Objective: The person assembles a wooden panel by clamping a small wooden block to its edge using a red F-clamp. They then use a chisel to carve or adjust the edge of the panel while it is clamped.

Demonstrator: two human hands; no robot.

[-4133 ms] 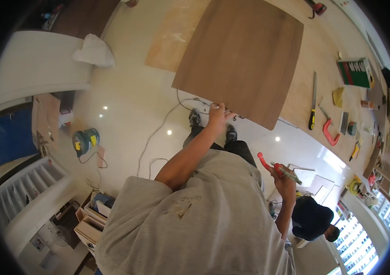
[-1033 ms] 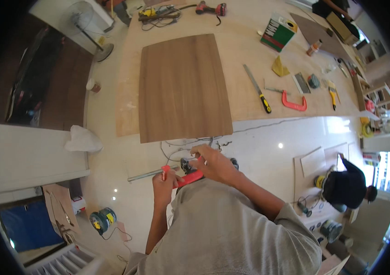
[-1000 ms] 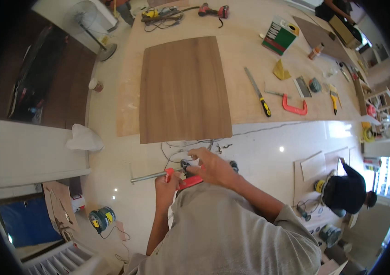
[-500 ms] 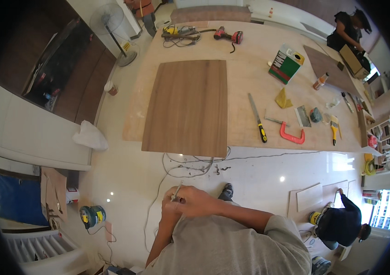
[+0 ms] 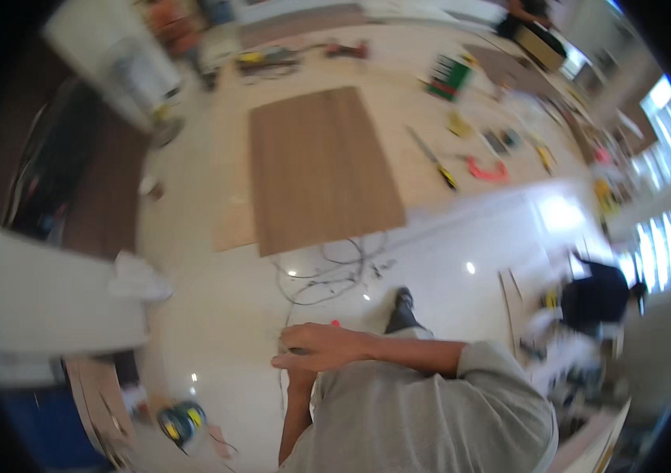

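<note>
In front of my torso my hands are pressed together, the right hand lying over the left hand. Both are closed, and a small grey, metallic-looking piece shows between the fingers. Its kind is hidden by the grip and the blur. A small red spot shows just past my right hand; I cannot tell what it is. Beyond the hands, apart from them, a brown wood-grain panel lies on the work table, its near edge reaching past the table's edge.
On the table lie a file with a yellow-black handle, a red C-clamp, a green can and power tools. Cables coil on the floor. One person crouches at right; others are farther back.
The view has turned and blurred, so the table sits farther left and tilted. My hands stay together; the thin metal piece that stuck up from them is now mostly covered.
</note>
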